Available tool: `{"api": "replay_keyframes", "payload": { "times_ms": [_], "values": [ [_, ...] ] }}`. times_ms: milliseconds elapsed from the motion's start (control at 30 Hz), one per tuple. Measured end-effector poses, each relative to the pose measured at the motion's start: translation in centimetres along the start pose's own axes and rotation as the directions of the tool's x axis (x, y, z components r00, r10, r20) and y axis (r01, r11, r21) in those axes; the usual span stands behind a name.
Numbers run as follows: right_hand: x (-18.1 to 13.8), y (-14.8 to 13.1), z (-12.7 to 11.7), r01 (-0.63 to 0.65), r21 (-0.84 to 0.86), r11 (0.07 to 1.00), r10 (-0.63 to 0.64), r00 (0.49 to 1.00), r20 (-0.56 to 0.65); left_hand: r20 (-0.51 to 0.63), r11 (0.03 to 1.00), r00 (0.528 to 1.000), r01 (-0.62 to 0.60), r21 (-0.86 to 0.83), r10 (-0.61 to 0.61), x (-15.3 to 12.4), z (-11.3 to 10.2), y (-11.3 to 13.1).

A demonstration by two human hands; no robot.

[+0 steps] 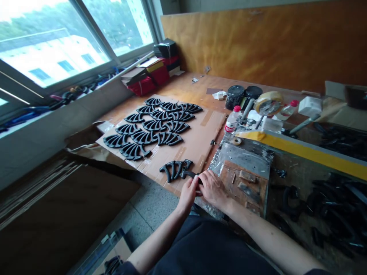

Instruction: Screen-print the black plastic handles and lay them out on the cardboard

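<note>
Both my hands meet at the near right corner of a cardboard sheet [205, 137]. Pinched between them is a black curved piece [189, 174], mostly covered by my fingers. My left hand [188, 193] grips it from the left, thumb up. From the right, my right hand [212, 187] closes over its near end. Just beyond lies a short row of similar black curved pieces [173, 170]; whether the held one touches them I cannot tell. Farther back on the cardboard, many more black curved pieces [151, 128] lie in overlapping fan-shaped rows.
Right of my hands is a wooden jig board [229, 173] on a metal plate [249, 154]. Behind it stand a red-capped bottle [230, 121], black jars [235, 95] and a tape roll [268, 102]. A yellow bar [301, 149] borders a dark pile of curved pieces [338, 206].
</note>
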State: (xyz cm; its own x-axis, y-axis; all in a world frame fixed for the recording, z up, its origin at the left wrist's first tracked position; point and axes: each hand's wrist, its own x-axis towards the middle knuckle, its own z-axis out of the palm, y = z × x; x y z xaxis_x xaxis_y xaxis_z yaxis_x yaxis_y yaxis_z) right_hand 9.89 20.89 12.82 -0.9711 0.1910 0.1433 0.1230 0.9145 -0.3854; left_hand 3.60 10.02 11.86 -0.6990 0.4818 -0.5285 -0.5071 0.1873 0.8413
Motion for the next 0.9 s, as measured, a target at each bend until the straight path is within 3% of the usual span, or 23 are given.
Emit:
{"api": "replay_keyframes", "payload": {
  "times_ms": [67,167,300,467,633,900],
  "values": [
    [2.7,-0.8,1.6,0.057,0.066,0.996,-0.063,0.994,0.084,-0.129,0.993,0.991,-0.016,0.117,0.031,1.5,-4.9,-0.4],
    [6.7,-1.0,4.3,0.019,0.046,0.999,-0.028,0.975,0.220,-0.303,0.898,0.953,0.122,0.422,0.013,3.7,-11.7,-1.5],
    [10.7,-0.8,7.4,-0.103,-0.052,0.993,0.115,0.895,0.430,-0.359,0.753,0.932,0.274,0.599,-0.053,6.2,-17.0,-2.2],
    [11.9,-1.0,9.2,-0.176,-0.102,0.979,0.203,0.845,0.494,-0.303,0.579,0.945,0.317,0.751,-0.125,8.1,-18.6,-1.7],
    [11.7,-1.7,9.7,-0.214,-0.062,0.975,0.217,0.845,0.489,-0.267,0.427,0.953,0.304,0.852,-0.145,9.6,-19.1,-1.0],
    [12.6,-2.1,10.2,-0.265,0.025,0.964,0.207,0.807,0.553,-0.099,0.227,0.995,0.101,0.969,-0.021,15.1,-21.1,2.7]
  ]
}}
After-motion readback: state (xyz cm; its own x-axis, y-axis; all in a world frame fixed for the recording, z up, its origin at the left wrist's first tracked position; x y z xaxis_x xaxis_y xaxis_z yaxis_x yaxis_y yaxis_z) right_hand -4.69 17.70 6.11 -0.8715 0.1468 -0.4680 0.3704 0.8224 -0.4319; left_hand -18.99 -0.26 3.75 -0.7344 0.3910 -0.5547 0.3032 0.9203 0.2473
